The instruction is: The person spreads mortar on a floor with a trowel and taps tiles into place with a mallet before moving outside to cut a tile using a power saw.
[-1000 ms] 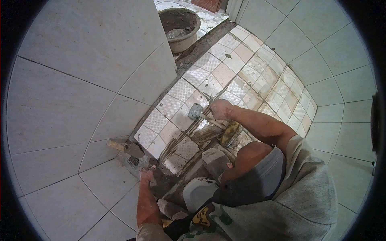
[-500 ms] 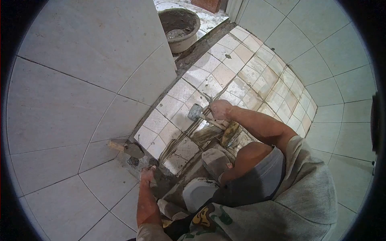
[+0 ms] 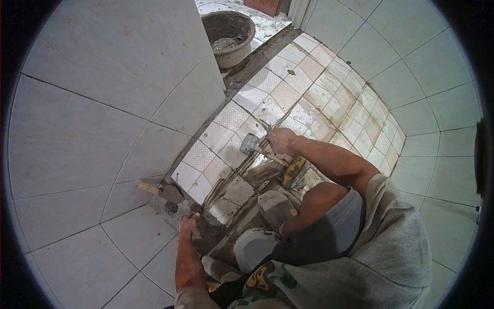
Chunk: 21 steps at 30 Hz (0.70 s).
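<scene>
My left hand (image 3: pixel 189 224) is closed at the mortar-covered floor edge, near the left wall; what it pinches is too small to make out. Just above it lies a trowel (image 3: pixel 171 193) with a wooden handle, its blade by a patch of mortar. My right hand (image 3: pixel 282 140) is closed over the patterned floor tiles (image 3: pixel 238 190); whatever its fingers hold is hidden. Beside this hand a mallet (image 3: pixel 250 143) with a grey head and pale handle rests on the tiles. A dirty yellow object (image 3: pixel 294 171) lies by the handle's end.
A round bucket (image 3: pixel 236 54) with grey mortar stands beyond the mortar strip at the top. Large pale wall tiles (image 3: pixel 77 134) rise on the left and right. A white rounded object (image 3: pixel 254 248) is beside my legs. Small debris (image 3: pixel 291 72) lies on the floor tiles.
</scene>
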### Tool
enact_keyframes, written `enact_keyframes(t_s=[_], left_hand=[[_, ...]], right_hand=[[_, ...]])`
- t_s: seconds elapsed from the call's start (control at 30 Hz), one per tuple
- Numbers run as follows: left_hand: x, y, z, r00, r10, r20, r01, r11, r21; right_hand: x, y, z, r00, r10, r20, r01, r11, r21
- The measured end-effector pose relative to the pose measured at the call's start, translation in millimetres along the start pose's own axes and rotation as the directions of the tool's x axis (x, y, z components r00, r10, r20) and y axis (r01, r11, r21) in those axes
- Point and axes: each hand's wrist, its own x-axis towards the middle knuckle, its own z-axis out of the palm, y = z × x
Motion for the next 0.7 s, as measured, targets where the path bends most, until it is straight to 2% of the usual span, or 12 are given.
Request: enact_keyframes(t_s=[0.03, 0.1, 0.13, 0.17, 0.23, 0.33, 0.37, 0.43, 0.53, 0.57, 0.63, 0.7], left_hand=[[1, 1, 1, 0.994, -0.108, -0.027, 0.106, 0.992, -0.074], [-15, 25, -18, 0.999, -0.042, -0.012, 0.041, 0.996, -0.085], [-25, 43, -29, 1.000, 0.024, 0.002, -0.024, 0.995, -0.097], [-26, 46, -29, 1.000, 0.024, 0.002, -0.023, 0.995, -0.097], [-31, 56, -32, 0.995, -0.098, -0.017, 0.094, 0.980, -0.173], [-50, 88, -52, 0.993, -0.121, 0.005, 0.118, 0.959, -0.257], [-44, 80, -49, 0.993, -0.121, 0.005, 0.118, 0.959, -0.257], [-36, 56, -39, 0.967, -0.210, 0.145, 0.228, 0.965, -0.126], [-34, 53, -40, 0.970, -0.193, 0.151, 0.201, 0.979, -0.043], [-34, 51, -37, 0.969, -0.193, 0.151, 0.202, 0.979, -0.043], [-35, 49, -32, 0.992, -0.123, 0.020, 0.123, 0.992, 0.016], [-30, 54, -34, 0.995, -0.101, 0.026, 0.103, 0.993, -0.052]], right_hand=[[-4, -2, -4, 1.000, -0.002, -0.008, 0.003, 1.000, 0.010], [-6, -4, -8, 1.000, -0.005, -0.016, 0.005, 1.000, 0.020], [-5, -5, -9, 1.000, 0.004, 0.016, -0.004, 1.000, 0.016], [-5, -5, -10, 0.999, 0.013, 0.049, -0.014, 1.000, 0.011], [-4, -4, -8, 1.000, 0.009, 0.029, -0.009, 1.000, 0.010], [1, 0, -1, 1.000, 0.001, 0.012, -0.002, 1.000, 0.006], [3, 1, 1, 1.000, -0.002, 0.014, 0.002, 1.000, 0.003], [-1, -2, 7, 1.000, -0.003, 0.028, 0.003, 1.000, 0.012], [-1, -1, 8, 1.000, -0.015, 0.011, 0.015, 1.000, 0.017], [-1, -1, 8, 1.000, -0.027, -0.014, 0.027, 0.999, 0.019], [-1, -1, 9, 1.000, -0.015, -0.009, 0.015, 1.000, 0.012], [1, 0, 0, 1.000, -0.001, -0.010, 0.001, 1.000, -0.003]])
